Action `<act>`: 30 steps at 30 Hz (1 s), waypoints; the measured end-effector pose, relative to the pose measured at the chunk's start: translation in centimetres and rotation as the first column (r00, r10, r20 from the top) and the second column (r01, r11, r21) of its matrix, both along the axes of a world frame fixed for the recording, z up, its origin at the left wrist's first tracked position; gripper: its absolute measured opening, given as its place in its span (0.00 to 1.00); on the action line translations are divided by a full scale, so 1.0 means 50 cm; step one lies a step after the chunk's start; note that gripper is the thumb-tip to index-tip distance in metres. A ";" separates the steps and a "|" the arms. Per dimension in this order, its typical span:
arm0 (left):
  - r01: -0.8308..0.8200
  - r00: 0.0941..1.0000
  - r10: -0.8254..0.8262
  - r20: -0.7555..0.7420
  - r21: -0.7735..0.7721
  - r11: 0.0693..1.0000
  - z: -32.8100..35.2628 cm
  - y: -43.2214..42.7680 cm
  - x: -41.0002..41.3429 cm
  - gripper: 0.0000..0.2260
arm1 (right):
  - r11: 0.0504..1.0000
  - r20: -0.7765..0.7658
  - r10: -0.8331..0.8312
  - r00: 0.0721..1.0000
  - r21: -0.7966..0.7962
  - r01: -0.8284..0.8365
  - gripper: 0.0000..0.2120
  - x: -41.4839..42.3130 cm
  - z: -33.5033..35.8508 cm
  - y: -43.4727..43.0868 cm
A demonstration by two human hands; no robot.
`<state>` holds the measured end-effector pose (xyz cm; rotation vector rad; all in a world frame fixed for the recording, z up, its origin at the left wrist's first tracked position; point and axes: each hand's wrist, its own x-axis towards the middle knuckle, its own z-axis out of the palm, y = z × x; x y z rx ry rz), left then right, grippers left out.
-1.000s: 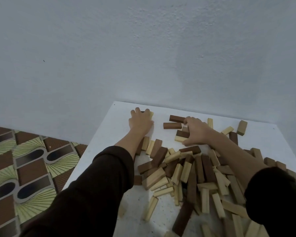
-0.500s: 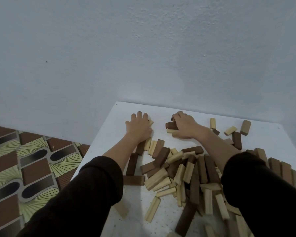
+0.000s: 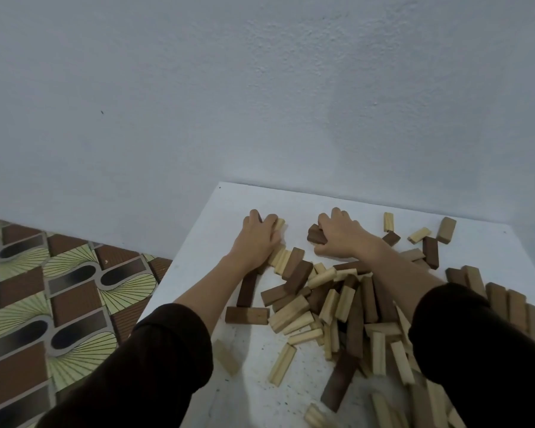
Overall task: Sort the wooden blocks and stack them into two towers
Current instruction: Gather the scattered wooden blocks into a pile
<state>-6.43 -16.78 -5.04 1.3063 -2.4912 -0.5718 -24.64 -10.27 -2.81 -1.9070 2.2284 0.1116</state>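
L hand [image 3: 257,239] palm-down, arm fwd | R hand [image 3: 342,239] — grip round dark block [image 3: 316,235]

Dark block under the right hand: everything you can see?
The dark block is a dark brown wooden bar that seems to lie flat on the white table, toward its far edge, beyond the pile. Only its left end shows; the right hand curls over the rest and grips it. Whether another block sits under the hand cannot be told.

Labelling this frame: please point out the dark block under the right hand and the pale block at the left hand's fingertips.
dark block [image 3: 316,235]: head view, on its exposed left end.
pale block [image 3: 279,224]: head view, on its uncovered far end.
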 end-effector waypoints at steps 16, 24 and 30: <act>-0.038 0.982 0.054 -0.179 0.089 0.995 -0.037 0.152 0.101 0.18 | 0.933 -0.116 0.355 0.928 -0.014 -0.359 0.30 0.178 0.036 0.162; -0.050 0.947 0.103 -0.303 0.178 0.983 0.003 0.152 0.102 0.19 | 0.965 0.011 0.264 0.965 -0.007 -0.263 0.39 0.152 0.057 0.194; 0.051 0.959 -0.025 -0.283 0.084 0.995 0.043 0.148 0.008 0.15 | 0.987 0.215 -0.004 0.977 -0.156 0.039 0.29 0.007 0.109 0.226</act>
